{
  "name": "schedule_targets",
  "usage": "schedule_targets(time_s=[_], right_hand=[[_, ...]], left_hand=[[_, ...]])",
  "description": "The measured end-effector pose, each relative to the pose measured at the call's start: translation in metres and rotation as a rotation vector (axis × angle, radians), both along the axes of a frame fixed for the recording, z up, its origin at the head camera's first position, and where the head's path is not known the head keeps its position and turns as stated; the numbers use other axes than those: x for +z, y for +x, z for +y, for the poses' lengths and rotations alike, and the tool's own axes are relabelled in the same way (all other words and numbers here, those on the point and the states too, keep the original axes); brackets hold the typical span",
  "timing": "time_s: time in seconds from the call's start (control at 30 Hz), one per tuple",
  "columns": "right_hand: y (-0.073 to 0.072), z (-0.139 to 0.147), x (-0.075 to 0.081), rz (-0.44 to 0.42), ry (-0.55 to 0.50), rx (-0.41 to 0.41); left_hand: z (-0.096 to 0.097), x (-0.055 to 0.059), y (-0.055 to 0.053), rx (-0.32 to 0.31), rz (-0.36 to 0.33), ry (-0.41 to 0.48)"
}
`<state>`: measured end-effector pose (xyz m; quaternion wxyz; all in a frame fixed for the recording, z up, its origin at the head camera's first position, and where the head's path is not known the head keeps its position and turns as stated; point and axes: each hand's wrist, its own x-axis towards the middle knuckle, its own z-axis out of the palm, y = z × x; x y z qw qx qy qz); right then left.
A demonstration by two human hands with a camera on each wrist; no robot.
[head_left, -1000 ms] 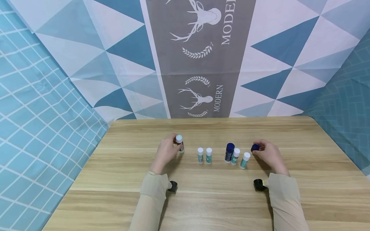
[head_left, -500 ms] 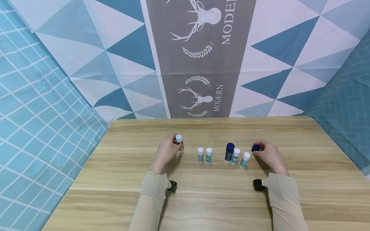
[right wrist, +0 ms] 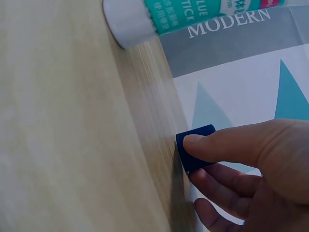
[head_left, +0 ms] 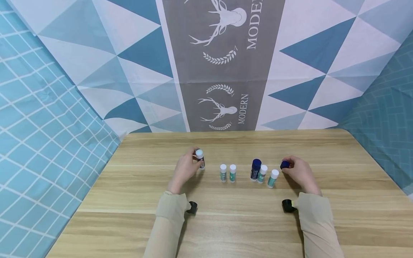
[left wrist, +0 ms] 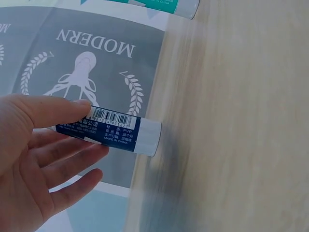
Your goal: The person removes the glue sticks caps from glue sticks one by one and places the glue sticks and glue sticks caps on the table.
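Observation:
My left hand (head_left: 185,168) pinches a glue stick (left wrist: 113,128) with a navy label and a white cap (head_left: 199,153). It stands upright, its white base end close to the tabletop in the left wrist view. The thumb lies along the barcode side. Over to the right, my right hand (head_left: 300,172) pinches a small dark blue cap (right wrist: 194,164) between thumb and fingers, down at the table surface. Nearest to that hand is a teal-labelled glue stick (head_left: 273,178) with a white cap, tilted in the head view.
Between the hands stand a navy glue stick (head_left: 255,170) with a blue cap and a teal glue stick (head_left: 262,174) beside it. Further left is a pair of teal glue sticks, one (head_left: 223,173) left of the other (head_left: 232,173). A patterned cloth (head_left: 222,71) hangs behind the wooden table (head_left: 238,229).

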<state>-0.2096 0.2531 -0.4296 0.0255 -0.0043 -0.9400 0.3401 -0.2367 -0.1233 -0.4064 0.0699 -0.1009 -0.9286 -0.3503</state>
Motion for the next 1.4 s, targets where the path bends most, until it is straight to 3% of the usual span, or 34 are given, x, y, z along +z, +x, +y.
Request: schedule_targets(time_s=[0.3, 0.57, 0.97, 1.27, 1.4], right_hand=[[0.001, -0.002, 0.007, -0.048, 0.011, 0.023], [0.004, -0.001, 0.019, -0.075, 0.007, 0.054], [0.016, -0.01, 0.049, 0.048, 0.053, 0.02], [0.026, -0.027, 0.072, 0.182, 0.082, 0.018], [0.029, -0.038, 0.08, 0.25, 0.093, 0.041]], left_hand=[[0.002, 0.004, 0.0, -0.003, 0.023, 0.023], [0.001, 0.017, 0.005, -0.009, 0.031, -0.007], [0.005, 0.039, 0.016, -0.002, 0.154, -0.045], [0.011, 0.041, 0.024, -0.054, 0.193, -0.105], [0.016, 0.042, 0.031, -0.12, 0.198, -0.107]])
